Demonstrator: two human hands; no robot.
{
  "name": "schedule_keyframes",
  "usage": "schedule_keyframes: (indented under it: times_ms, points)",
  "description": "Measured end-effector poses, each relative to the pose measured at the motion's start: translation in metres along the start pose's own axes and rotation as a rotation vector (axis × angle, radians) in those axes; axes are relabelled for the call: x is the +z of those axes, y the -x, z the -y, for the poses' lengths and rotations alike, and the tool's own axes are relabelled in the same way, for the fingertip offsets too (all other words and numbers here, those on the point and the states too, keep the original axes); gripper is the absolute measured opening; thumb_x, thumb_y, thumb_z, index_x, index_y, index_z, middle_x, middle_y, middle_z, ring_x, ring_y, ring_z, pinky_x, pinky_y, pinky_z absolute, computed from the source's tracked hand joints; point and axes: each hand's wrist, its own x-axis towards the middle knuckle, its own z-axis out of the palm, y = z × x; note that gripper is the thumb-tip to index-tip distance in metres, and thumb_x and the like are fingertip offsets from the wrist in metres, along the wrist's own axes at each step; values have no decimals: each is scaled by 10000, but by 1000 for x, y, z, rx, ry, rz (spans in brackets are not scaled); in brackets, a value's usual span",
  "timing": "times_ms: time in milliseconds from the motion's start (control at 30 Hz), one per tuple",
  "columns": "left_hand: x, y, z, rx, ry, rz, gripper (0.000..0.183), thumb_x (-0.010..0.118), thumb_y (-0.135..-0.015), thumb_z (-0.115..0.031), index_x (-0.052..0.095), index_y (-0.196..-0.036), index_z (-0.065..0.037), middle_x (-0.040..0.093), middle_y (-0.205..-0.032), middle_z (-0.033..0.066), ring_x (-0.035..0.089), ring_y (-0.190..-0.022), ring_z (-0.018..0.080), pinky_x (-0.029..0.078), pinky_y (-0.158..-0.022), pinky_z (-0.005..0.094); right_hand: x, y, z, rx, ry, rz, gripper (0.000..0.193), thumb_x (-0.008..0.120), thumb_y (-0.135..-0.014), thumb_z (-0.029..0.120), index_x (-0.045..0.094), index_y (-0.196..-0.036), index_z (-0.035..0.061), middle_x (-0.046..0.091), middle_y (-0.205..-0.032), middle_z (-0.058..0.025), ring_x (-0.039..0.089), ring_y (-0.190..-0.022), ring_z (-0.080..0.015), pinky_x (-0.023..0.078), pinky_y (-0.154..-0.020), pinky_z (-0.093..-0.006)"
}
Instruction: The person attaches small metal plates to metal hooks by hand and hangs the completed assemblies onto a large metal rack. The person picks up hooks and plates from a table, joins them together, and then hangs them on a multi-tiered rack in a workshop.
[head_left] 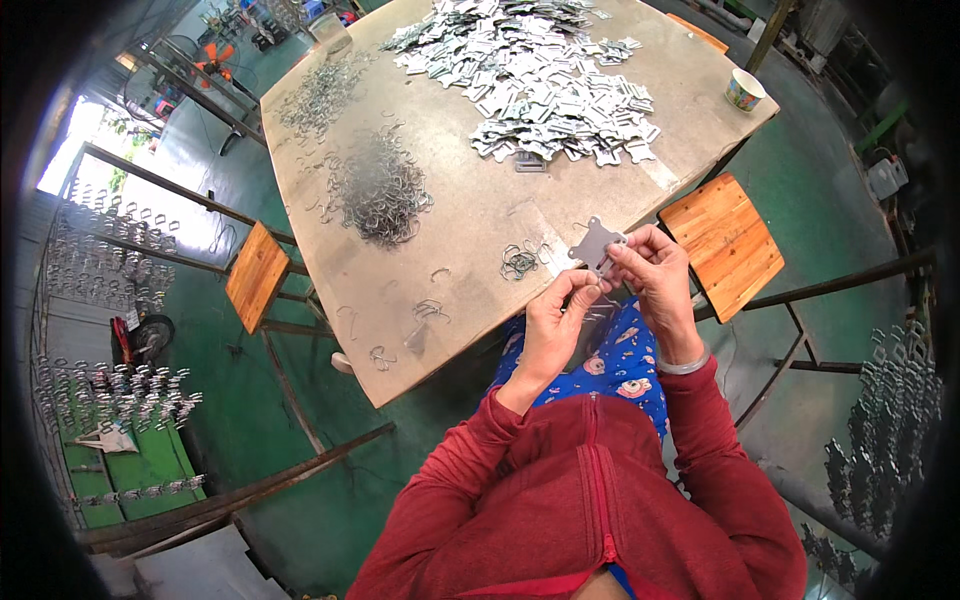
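Over the table's near edge, my right hand (652, 275) pinches a flat grey metal plate (594, 242) with notched corners. My left hand (560, 325) meets it from the other side, thumb and forefinger closed at the plate's lower edge; whatever small piece lies between those fingers is too hidden to name. A small cluster of bent wire hooks (519, 261) lies on the table just left of the plate. Farther left is a large heap of similar wire hooks (385, 195). A big pile of the same kind of metal plates (560, 95) covers the far part of the table.
Loose hooks (428, 310) lie near the table's (460, 190) left front edge. A paper cup (744, 90) stands at the far right corner. Wooden stools flank the table, one at right (724, 243), one at left (256, 277). Racks of hanging metal parts (885, 440) stand on both sides.
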Motion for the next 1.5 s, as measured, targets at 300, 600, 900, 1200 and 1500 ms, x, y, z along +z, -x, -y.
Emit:
schedule_keyframes:
  times_ms: [300, 600, 900, 1200, 1500]
  points:
    - [1, 3, -12, -40, -83, -47, 158, 583, -894, -142, 606, -915, 13, 609, -778, 8, 525, -744, 57, 444, -675, 213, 11, 14, 8, -100, -22, -41, 133, 666, -781, -5, 534, -792, 11, 617, -636, -81, 594, -521, -123, 450, -468, -211]
    - [-13, 5, -4, 36, -187, -32, 134, 599, -853, -121, 609, -901, 3, 618, -820, 98, 590, -749, 163, 464, -684, 263, 16, 20, 3, -95, 73, -41, 108, 630, -806, 9, 526, -814, 39, 610, -721, -77, 570, -598, -115, 449, -544, -221]
    - [-190, -53, 18, 309, -1263, -325, 144, 603, -788, -110, 661, -888, -25, 610, -856, 112, 551, -824, 262, 446, -743, 370, 26, 41, 9, -190, 249, 44, 138, 692, -751, -39, 569, -783, 14, 603, -778, -20, 556, -678, -64, 445, -622, -187]
    - [-246, -85, 46, 284, -1591, -164, 53, 592, -781, -72, 567, -817, -45, 575, -849, 122, 533, -877, 316, 452, -742, 420, 29, 34, 13, -143, 303, -4, 133, 699, -750, -11, 571, -742, 25, 597, -716, 14, 541, -645, -36, 423, -593, -175]
    - [-191, -79, 24, 180, -1124, -48, 135, 576, -800, -71, 635, -898, 0, 645, -828, 172, 632, -780, 308, 484, -704, 374, 23, 45, 15, -181, 257, 21, 146, 702, -752, -22, 568, -772, 32, 610, -751, -1, 550, -673, -42, 433, -612, -177]
